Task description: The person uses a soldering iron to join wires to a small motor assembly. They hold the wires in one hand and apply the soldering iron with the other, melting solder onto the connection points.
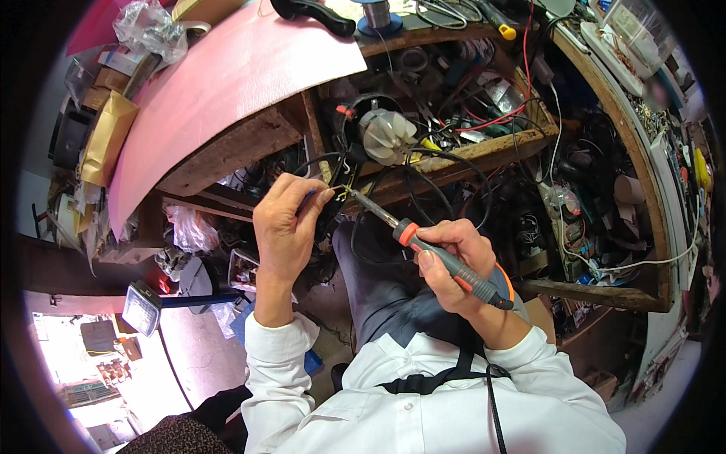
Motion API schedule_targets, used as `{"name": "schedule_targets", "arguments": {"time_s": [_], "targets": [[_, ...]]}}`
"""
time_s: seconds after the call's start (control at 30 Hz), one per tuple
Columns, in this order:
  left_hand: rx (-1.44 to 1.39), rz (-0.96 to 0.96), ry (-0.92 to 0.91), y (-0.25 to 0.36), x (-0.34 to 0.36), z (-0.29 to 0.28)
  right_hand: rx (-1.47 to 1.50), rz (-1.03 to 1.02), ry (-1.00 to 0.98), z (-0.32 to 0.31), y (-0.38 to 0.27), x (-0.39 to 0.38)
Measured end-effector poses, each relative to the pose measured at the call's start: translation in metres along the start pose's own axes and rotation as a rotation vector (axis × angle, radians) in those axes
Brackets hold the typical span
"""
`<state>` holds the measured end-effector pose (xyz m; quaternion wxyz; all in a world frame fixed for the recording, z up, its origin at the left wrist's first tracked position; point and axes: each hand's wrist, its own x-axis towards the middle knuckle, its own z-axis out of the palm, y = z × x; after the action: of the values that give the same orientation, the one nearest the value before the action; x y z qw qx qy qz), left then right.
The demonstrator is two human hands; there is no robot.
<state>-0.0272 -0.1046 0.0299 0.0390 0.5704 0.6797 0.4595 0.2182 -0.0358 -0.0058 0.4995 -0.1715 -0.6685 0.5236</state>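
My right hand (457,261) is wrapped around the grey and red handle of a soldering iron (407,233). Its metal shaft points up and to the left, with the tip by some thin pale wire ends (342,194). My left hand (291,212) pinches a thin wire (333,188) close to that tip; a bit of blue shows between the fingers. Just beyond both hands is a motor with a pale finned fan wheel (387,136), resting at the edge of an open drawer. Black cable (446,195) loops beneath it.
The wooden drawer (484,155) holds tools, red wires and small parts. A pink sheet (242,91) covers the bench at left, with a solder spool (376,17) at the back. More cluttered compartments lie right, edged by a wooden rail (643,181). A lamp (142,308) stands lower left.
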Motion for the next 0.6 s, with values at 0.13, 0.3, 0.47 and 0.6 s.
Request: {"name": "schedule_targets", "arguments": {"time_s": [0.13, 0.3, 0.47, 0.6], "targets": [[0.015, -0.003, -0.014, 0.0009, -0.0002, -0.0010, -0.039, -0.030, -0.004, 0.0007, -0.0009, 0.0005], [0.012, -0.003, -0.010, 0.0001, -0.0009, -0.0008, -0.103, -0.154, -0.044, 0.0018, 0.0046, 0.0006], [0.001, 0.006, 0.012, -0.0024, -0.0009, 0.0012, -0.140, -0.251, -0.086, 0.0003, 0.0045, 0.0049], [-0.019, 0.002, 0.006, -0.0035, -0.0013, 0.0018, -0.173, -0.312, -0.103, 0.0007, 0.0062, 0.0043]]}}
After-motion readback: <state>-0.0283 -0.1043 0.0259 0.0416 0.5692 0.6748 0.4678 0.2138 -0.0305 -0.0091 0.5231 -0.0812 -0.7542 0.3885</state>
